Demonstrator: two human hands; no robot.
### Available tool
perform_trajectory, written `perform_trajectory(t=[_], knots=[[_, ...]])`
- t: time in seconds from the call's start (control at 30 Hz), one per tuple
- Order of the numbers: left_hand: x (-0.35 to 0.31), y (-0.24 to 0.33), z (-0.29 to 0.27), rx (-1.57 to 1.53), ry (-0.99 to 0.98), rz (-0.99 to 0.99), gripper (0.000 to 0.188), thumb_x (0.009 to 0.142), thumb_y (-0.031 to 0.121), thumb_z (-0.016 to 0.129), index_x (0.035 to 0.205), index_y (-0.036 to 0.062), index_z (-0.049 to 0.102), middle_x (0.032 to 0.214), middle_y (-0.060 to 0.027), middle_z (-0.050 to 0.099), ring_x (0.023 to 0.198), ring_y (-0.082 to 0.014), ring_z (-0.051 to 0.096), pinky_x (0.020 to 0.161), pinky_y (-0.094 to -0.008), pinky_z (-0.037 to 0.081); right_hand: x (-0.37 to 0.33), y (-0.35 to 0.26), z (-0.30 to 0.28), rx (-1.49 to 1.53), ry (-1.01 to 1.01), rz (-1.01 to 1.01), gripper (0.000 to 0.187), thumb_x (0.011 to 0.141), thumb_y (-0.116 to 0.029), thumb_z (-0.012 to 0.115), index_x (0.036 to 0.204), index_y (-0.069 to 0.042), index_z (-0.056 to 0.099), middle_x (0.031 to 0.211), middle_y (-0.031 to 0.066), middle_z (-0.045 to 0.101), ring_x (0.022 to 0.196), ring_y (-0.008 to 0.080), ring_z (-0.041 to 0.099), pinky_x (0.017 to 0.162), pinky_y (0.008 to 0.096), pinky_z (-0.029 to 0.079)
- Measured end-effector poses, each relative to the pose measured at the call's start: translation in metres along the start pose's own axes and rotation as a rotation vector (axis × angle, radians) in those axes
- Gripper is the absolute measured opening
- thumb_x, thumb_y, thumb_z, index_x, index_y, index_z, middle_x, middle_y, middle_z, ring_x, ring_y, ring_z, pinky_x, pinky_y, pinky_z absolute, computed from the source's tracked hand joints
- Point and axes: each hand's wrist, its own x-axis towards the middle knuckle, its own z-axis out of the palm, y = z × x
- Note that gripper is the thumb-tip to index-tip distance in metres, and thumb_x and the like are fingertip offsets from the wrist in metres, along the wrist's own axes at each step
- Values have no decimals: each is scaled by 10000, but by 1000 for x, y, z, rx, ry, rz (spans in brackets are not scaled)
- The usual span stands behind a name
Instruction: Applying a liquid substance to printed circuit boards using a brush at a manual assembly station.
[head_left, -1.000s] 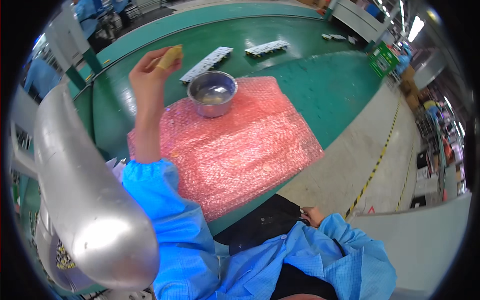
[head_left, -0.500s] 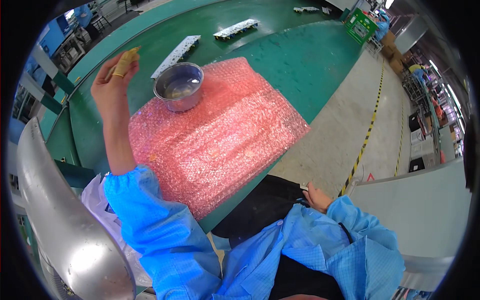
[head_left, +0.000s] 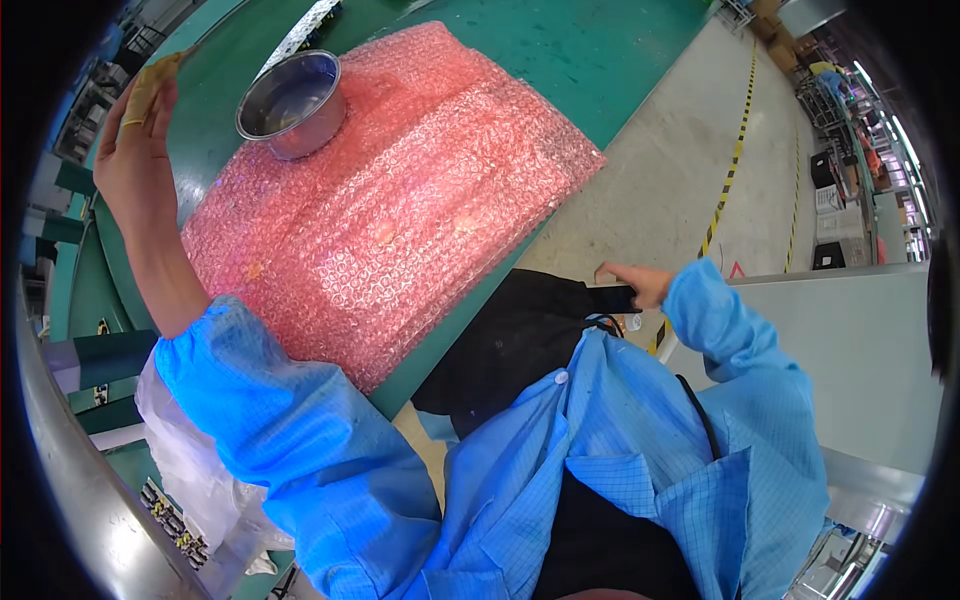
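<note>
My left hand (head_left: 138, 150) is raised over the left side of the workbench, with a yellow finger cot (head_left: 147, 92) on one finger. Its fingers stretch upward, and I see nothing clearly held between them. Beside it, a round metal bowl (head_left: 310, 133) with a shiny inside stands on a sheet of pink bubble wrap (head_left: 400, 220). At my lap, my right hand (head_left: 648, 285) grips a flat black rectangular object (head_left: 610, 299), phone-like in shape. One finger extends over its top, and part of the object is hidden against the black cloth (head_left: 510, 350).
The bubble wrap lies on a green bench (head_left: 590, 70); a white strip with small parts (head_left: 300, 38) is behind the bowl. A curved silver metal piece (head_left: 100, 510) and translucent plastic bags (head_left: 190, 460) are at my left. A grey panel (head_left: 830, 360) stands at right.
My view has shifted, so bench and bowl sit higher and further left. My right hand has risen from the black cloth, and the flat black object now shows under it. My left hand remains raised.
</note>
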Motion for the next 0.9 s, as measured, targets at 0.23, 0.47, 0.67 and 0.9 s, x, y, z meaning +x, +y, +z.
perform_trajectory(t=[0.23,0.47,0.67,0.9], knots=[[0,3,2,17,5,15,283,957,38,555,1169,-149,567,1167,-237,615,1049,-315,653,973,-350,541,72,25,5,126,-620,448,822,583,-50,628,1387,-31,457,1215,181,622,1116,268,594,879,381,494],[0,4,0,46,3,33,278,962,41,550,1170,-142,572,1157,-225,621,1056,-310,653,975,-344,542,53,30,15,337,-323,586,699,843,-524,606,1360,-59,527,1302,97,591,1168,222,560,1029,326,385],[-5,7,9,168,-3,-7,299,979,-19,426,1228,-172,490,1261,-258,545,1175,-349,577,1064,-384,474,55,36,19,542,-275,712,604,865,-571,567,1231,-97,641,1199,53,659,1056,169,603,962,299,399],[0,1,-1,141,-44,13,297,981,2,453,1222,-167,493,1268,-252,538,1174,-346,577,1074,-375,465,56,41,20,507,-239,653,586,854,-576,577,1211,-118,658,1191,58,666,1039,179,614,928,312,421]])
